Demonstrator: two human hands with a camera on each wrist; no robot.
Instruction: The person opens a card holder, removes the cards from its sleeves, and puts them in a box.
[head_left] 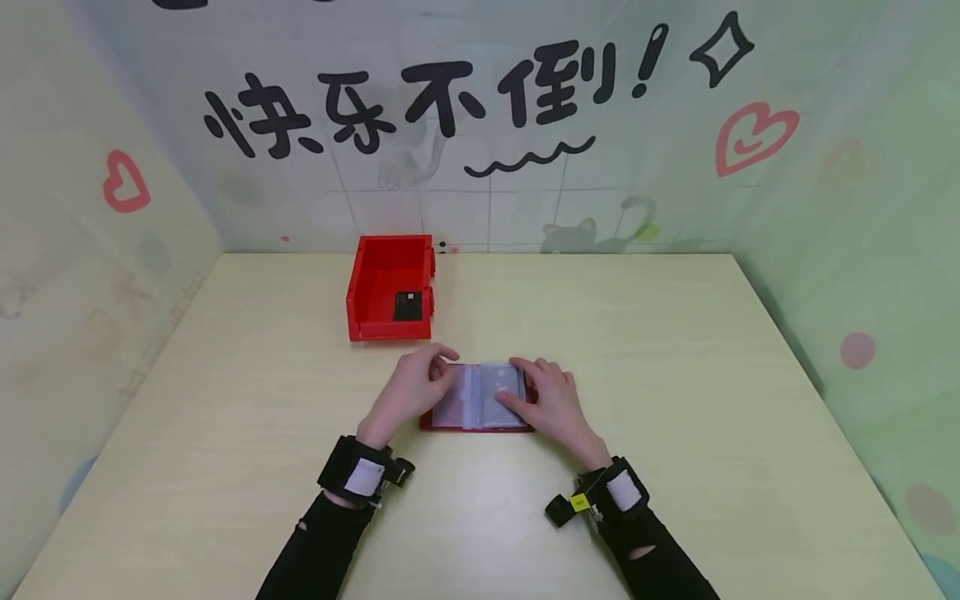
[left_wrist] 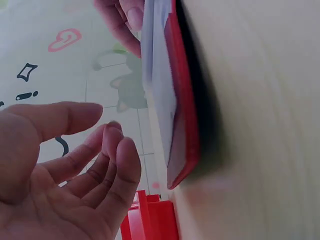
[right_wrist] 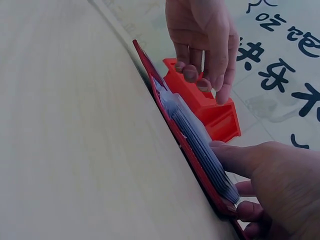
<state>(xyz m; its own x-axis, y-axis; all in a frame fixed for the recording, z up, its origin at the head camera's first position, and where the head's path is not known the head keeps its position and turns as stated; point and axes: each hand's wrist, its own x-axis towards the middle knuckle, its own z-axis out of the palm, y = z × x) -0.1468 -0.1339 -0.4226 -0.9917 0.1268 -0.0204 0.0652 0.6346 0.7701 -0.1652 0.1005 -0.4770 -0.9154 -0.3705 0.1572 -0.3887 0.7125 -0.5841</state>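
Note:
A red-covered card holder (head_left: 447, 408) lies spread on the table, its clear plastic sleeves facing up. Edge-on in the right wrist view, the stack of sleeves (right_wrist: 197, 140) looks thick on one side. My right hand (head_left: 558, 407) holds the holder's right side, thumb on the top sleeve and the other fingers along the outer edge. Over the left side hovers my left hand (head_left: 411, 385), its fingers loosely bent. Nothing shows between that thumb and fingers in the left wrist view, where the hand (left_wrist: 75, 170) is apart from the red cover (left_wrist: 187, 125).
Behind the card holder, left of centre, stands a red plastic bin (head_left: 390, 332). A small black card (head_left: 408, 306) lies inside it, near the front right corner. The pale wooden table (head_left: 675, 350) meets a printed backdrop (head_left: 465, 208) at its rear edge.

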